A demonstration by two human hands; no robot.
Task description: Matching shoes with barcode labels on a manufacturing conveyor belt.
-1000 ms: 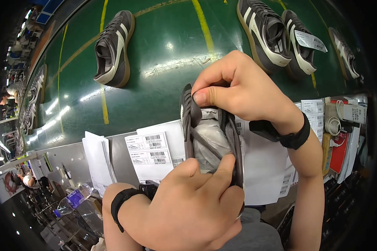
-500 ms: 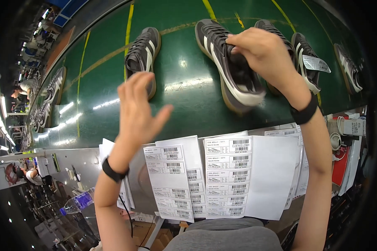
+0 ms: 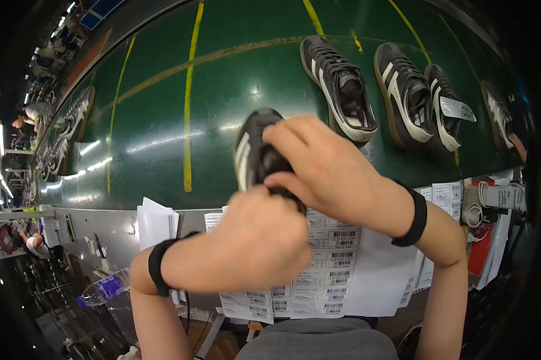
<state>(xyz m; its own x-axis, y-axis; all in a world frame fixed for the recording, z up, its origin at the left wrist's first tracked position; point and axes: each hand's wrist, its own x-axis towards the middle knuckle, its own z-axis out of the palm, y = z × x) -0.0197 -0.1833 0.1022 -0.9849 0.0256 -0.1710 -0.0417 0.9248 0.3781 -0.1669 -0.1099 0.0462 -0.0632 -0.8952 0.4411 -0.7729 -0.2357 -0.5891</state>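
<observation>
Between my hands, at the near edge of the green belt, is a dark sneaker (image 3: 247,157) with white side stripes. My left hand (image 3: 258,237) wraps round its near end, hiding most of the heel. At the shoe's opening, my right hand (image 3: 324,162) is closed on the upper, thumb and fingers on either side. Just right of that hand another dark sneaker (image 3: 336,84) rests on the belt. Farther right stand a sneaker (image 3: 402,90) and one more sneaker (image 3: 441,81) with a white label (image 3: 456,109) lying across it.
Sheets of barcode labels (image 3: 327,294) cover the ledge in front of me. A water bottle (image 3: 105,288) lies at lower left. More sneakers (image 3: 72,120) sit on the belt (image 3: 150,108) at far left. At the right edge, another person's hand (image 3: 518,146) is by a sneaker (image 3: 495,108).
The left sneaker has been lifted from the belt and drawn toward me, now in both hands. My right hand has left the middle sneaker, which now rests on the belt.
</observation>
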